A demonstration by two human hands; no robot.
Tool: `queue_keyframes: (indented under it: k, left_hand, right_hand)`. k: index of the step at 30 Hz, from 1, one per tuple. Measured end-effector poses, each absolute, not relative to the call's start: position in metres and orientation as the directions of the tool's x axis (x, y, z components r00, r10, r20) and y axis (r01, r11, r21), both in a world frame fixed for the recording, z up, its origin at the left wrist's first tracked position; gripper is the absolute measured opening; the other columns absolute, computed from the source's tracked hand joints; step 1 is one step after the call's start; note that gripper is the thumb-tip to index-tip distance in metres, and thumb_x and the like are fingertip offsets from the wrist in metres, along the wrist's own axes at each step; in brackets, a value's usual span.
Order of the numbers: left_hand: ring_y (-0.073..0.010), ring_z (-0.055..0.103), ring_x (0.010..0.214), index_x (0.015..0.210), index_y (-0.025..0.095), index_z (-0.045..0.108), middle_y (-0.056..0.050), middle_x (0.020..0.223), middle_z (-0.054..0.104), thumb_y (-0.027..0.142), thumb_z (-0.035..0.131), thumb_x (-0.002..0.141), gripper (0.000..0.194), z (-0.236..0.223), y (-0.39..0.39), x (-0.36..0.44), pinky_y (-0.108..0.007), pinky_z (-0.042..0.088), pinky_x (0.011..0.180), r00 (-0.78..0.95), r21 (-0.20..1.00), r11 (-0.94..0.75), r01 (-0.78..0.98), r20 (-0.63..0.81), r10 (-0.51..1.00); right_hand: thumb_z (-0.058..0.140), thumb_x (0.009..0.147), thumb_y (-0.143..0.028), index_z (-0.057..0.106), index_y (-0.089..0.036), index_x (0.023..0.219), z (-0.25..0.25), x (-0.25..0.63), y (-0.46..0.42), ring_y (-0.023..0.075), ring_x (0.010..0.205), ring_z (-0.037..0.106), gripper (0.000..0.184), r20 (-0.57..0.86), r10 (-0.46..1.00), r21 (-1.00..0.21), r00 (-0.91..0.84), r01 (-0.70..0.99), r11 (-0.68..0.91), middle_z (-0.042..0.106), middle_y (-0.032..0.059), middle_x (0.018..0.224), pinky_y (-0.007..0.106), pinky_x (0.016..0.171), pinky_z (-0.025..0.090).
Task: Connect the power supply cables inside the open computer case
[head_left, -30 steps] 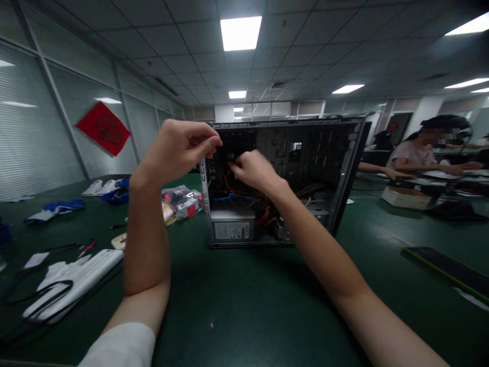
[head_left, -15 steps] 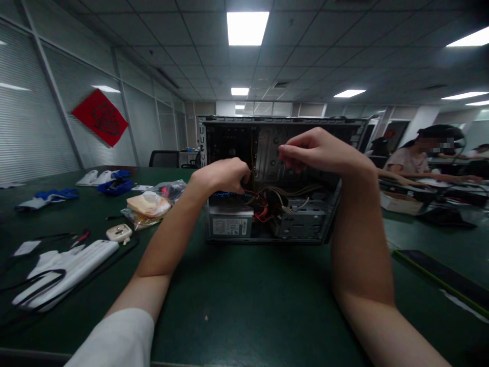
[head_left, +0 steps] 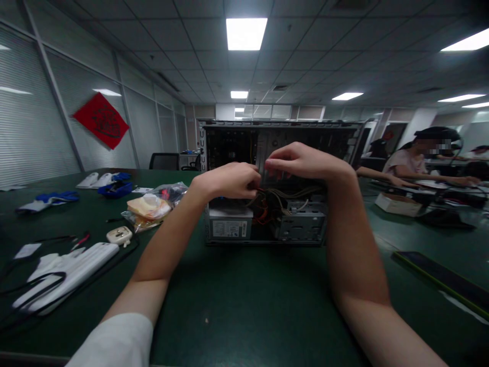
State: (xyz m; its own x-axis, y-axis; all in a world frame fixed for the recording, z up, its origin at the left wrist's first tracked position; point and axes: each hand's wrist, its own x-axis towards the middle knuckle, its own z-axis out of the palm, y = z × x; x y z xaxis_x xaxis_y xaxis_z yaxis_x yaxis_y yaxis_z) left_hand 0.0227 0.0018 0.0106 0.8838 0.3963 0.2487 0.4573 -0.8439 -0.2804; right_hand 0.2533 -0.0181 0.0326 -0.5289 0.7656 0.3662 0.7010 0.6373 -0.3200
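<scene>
An open computer case [head_left: 340,131] lies in front of me with its inside facing me. My left hand [head_left: 233,181] is in its opening, above the power supply [head_left: 230,227], fingers curled and closed by the bundle of cables [head_left: 263,206]. What those fingers grip is hidden. To its right, my right hand [head_left: 300,160] is bent down at the wrist, with fingers drawn together just above the cables. Anything between them is too small to make out. The metal drive cage [head_left: 301,226] sits at the lower right of the case.
On the left of the green table [head_left: 237,300] lie a white power strip [head_left: 82,275], a plug adapter [head_left: 119,235], a plastic bag [head_left: 148,209] and gloves [head_left: 57,198]. At right are a black-and-green strip [head_left: 439,278], a white box [head_left: 397,204] and a seated person [head_left: 408,160].
My right hand has moved down and left, closer to my left hand. My left hand has shifted slightly right along the cables, its fingers more curled.
</scene>
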Motion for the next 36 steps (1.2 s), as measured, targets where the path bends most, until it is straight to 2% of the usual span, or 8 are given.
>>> queue_keyframes:
  k: [3, 8, 12, 19, 25, 29, 33, 36]
  left_hand:
    - [-0.0198, 0.069, 0.078, 0.100, 0.019, 0.080, -0.008, 0.093, 0.079, 0.026, 0.062, 0.096, 0.020, 0.007, -0.006, 0.030, -0.032, 0.041, 0.067, 0.871, -0.317, -0.821, 0.475, 0.300, 0.388]
    - [-0.0231, 0.073, 0.083, 0.103, 0.020, 0.082, -0.010, 0.094, 0.080, 0.039, 0.069, 0.098, 0.023, 0.007, -0.012, 0.035, -0.033, 0.041, 0.070, 0.870, -0.415, -0.781, 0.467, 0.372, 0.322]
    - [-0.0216, 0.070, 0.072, 0.102, 0.016, 0.080, -0.012, 0.082, 0.078, 0.052, 0.069, 0.098, 0.038, 0.013, -0.016, 0.031, -0.033, 0.040, 0.068, 0.838, -0.449, -0.739, 0.503, 0.463, 0.289]
    - [-0.0129, 0.065, 0.070, 0.103, 0.012, 0.079, -0.006, 0.082, 0.075, 0.054, 0.048, 0.106, 0.052, 0.030, -0.024, 0.007, -0.024, 0.040, 0.063, 0.897, -0.051, -0.956, 0.288, 0.364, 0.251]
    - [-0.0167, 0.072, 0.090, 0.113, 0.013, 0.078, -0.009, 0.101, 0.079, 0.042, 0.056, 0.101, 0.038, 0.044, -0.028, -0.031, -0.024, 0.051, 0.077, 0.842, 0.110, -0.924, 0.366, 0.383, 0.379]
    - [-0.0176, 0.074, 0.093, 0.124, 0.014, 0.074, -0.010, 0.105, 0.080, 0.036, 0.058, 0.100, 0.036, 0.048, -0.022, -0.051, -0.025, 0.054, 0.080, 0.845, 0.261, -0.881, 0.394, 0.274, 0.459]
    - [-0.0191, 0.075, 0.098, 0.131, 0.016, 0.071, -0.010, 0.110, 0.080, 0.038, 0.069, 0.095, 0.043, 0.047, -0.021, -0.050, -0.023, 0.054, 0.080, 0.878, 0.286, -0.864, 0.415, 0.121, 0.462]
    - [-0.0181, 0.074, 0.093, 0.119, 0.014, 0.076, -0.009, 0.102, 0.080, 0.040, 0.066, 0.098, 0.035, 0.045, -0.025, -0.039, -0.023, 0.052, 0.076, 0.903, 0.234, -0.909, 0.346, 0.180, 0.390]
  right_hand:
    - [0.049, 0.103, -0.063, 0.076, -0.016, 0.100, 0.028, 0.247, -0.011, 0.0195, 0.081, 0.070, 0.054, 0.306, 0.754, -0.307, -0.582, 0.689, 0.656, 0.078, 0.0079, 0.093, 0.028, 0.073, 0.054]
    - [0.027, 0.104, -0.079, 0.077, -0.014, 0.087, 0.021, 0.242, -0.005, 0.0224, 0.093, 0.071, 0.084, 0.117, 0.730, -0.365, -0.673, 0.655, 0.662, 0.078, 0.0111, 0.093, 0.031, 0.092, 0.056]
    - [0.029, 0.105, -0.076, 0.078, -0.012, 0.104, 0.020, 0.247, -0.003, 0.0227, 0.099, 0.070, 0.081, 0.095, 0.637, -0.423, -0.765, 0.549, 0.721, 0.078, 0.0123, 0.101, 0.032, 0.095, 0.055]
    - [0.061, 0.095, -0.073, 0.076, -0.012, 0.113, 0.025, 0.248, -0.008, 0.0220, 0.091, 0.068, 0.065, -0.067, 0.528, -0.461, -0.847, 0.495, 0.736, 0.076, 0.0089, 0.096, 0.029, 0.083, 0.054]
    - [0.064, 0.097, -0.069, 0.080, -0.010, 0.098, 0.028, 0.243, -0.014, 0.0175, 0.082, 0.065, 0.061, -0.188, 0.419, -0.462, -0.888, 0.457, 0.760, 0.074, 0.0060, 0.086, 0.026, 0.074, 0.049]
    - [0.067, 0.096, -0.068, 0.081, -0.008, 0.095, 0.026, 0.247, -0.010, 0.0157, 0.075, 0.065, 0.061, -0.222, 0.406, -0.455, -0.887, 0.462, 0.761, 0.074, 0.0057, 0.079, 0.025, 0.067, 0.047]
    - [0.065, 0.097, -0.068, 0.080, -0.010, 0.084, 0.025, 0.249, -0.007, 0.0127, 0.066, 0.059, 0.061, -0.143, 0.386, -0.420, -0.911, 0.410, 0.810, 0.069, 0.0031, 0.069, 0.023, 0.062, 0.044]
    - [0.063, 0.099, -0.066, 0.077, -0.011, 0.076, 0.026, 0.249, -0.006, 0.0103, 0.060, 0.052, 0.062, -0.073, 0.378, -0.403, -0.923, 0.373, 0.836, 0.064, 0.0011, 0.064, 0.022, 0.056, 0.040]
